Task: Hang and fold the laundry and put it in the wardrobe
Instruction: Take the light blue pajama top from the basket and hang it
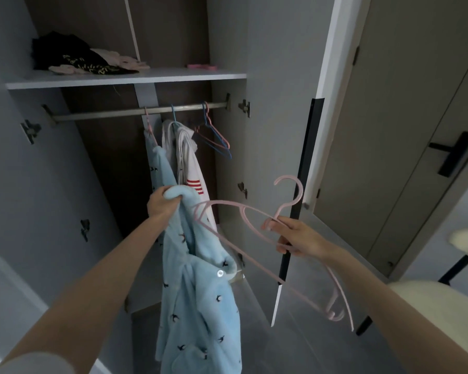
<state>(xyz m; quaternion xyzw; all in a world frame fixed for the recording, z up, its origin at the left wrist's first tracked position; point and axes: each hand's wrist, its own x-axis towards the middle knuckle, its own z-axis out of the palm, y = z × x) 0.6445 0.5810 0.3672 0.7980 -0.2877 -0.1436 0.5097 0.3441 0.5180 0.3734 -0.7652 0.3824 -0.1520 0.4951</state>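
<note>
While the wardrobe stands open ahead, the blue pyjama top hangs long-axis down from your left hand, fist bunched on its upper edge. Pink hanger just right of it, hook up, neck gripped in your right hand.

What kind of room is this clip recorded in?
Probably a bedroom, facing an open wardrobe: a rail with hangers and hung clothes, a shelf with piled garments above, a room door alongside.
</note>
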